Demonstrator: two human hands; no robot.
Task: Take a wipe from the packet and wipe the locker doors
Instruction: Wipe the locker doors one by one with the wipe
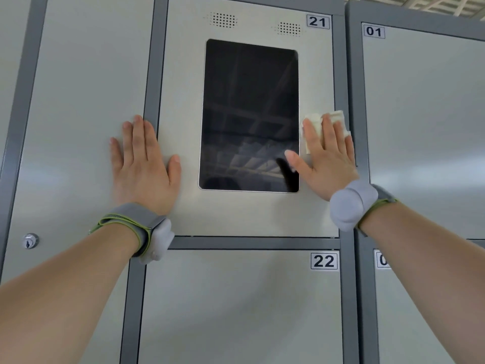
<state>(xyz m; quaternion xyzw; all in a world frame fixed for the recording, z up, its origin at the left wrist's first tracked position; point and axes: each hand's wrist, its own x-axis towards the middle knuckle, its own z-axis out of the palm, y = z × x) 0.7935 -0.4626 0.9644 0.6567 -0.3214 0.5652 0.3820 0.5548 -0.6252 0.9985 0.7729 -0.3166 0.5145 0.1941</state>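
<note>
Wipe (336, 117): folded white pad, just right of the screen (249, 116), flat against door 21 (183, 74) in the narrow strip between the screen edge and the grey frame post (343, 74). Packet not in view.

Right hand (324, 156): fingers straight and together, pressing the wipe to the door, not curled round it. Thumb splays left, tip over the screen's lower right edge; cannot tell if it touches the glass.

Left hand (143, 164): left of the screen, flat and spread wide, holding nothing. Palm straddles the post between door 21 and the tall door (78, 101) further left. Looks like bracing.

Below the screen: door 22 (236, 311). Right of it, past the post: door 01 (425, 114). Far lower left: key lock (30, 240).

Judgement: mid-wipe on door 21, other doors probably pending.

Risks:
- wipe is held by pressure alone; easing off or catching the post lip could drop it
- a leftward stroke drags damp wipe over the screen: smears, maybe stray touch input
- bare thumb and left palm leave prints on cleaned metal
</note>
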